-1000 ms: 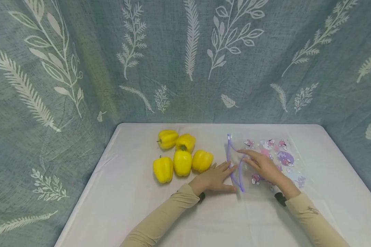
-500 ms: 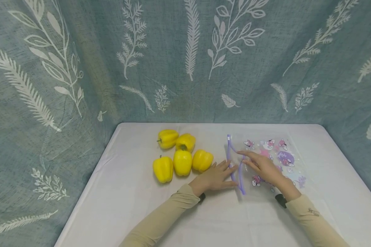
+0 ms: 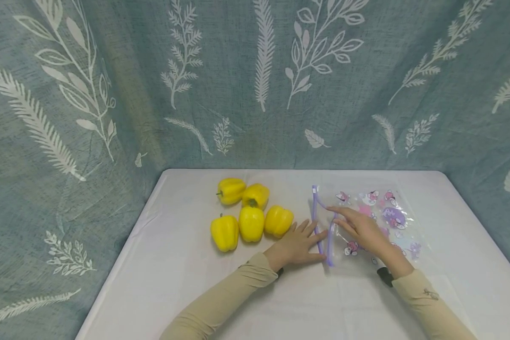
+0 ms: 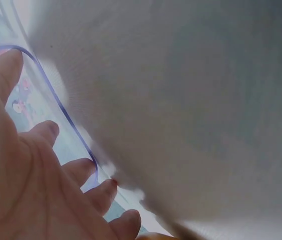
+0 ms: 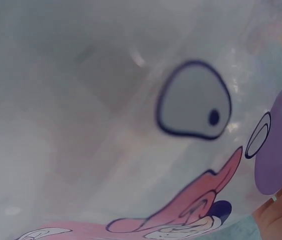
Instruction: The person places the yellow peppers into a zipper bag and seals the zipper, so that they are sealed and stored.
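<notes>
A clear zip bag (image 3: 367, 236) printed with pink and purple cartoon figures lies flat in the head view. Its purple-edged mouth gapes toward the left. My left hand (image 3: 296, 245) is palm down at this mouth, fingers spread over the lower purple strip (image 3: 314, 208). The left wrist view shows those fingertips (image 4: 83, 167) along the strip. With finger and thumb, my right hand (image 3: 363, 230) pinches the upper lip (image 3: 330, 241) and keeps it raised off the lower one. In the right wrist view, printed film (image 5: 195, 100) covers most of the picture.
Several yellow bell peppers (image 3: 251, 224) sit grouped left of the bag; one pepper (image 3: 278, 221) is right beside my left hand. All rest on a white-covered table (image 3: 161, 283). A grey-green leaf-patterned curtain (image 3: 238, 94) stands behind it.
The near end of the bag's mouth has shifted slightly, and light catches the film differently. My left hand has slid a touch to the right; the right hand and peppers stay nearly still.
</notes>
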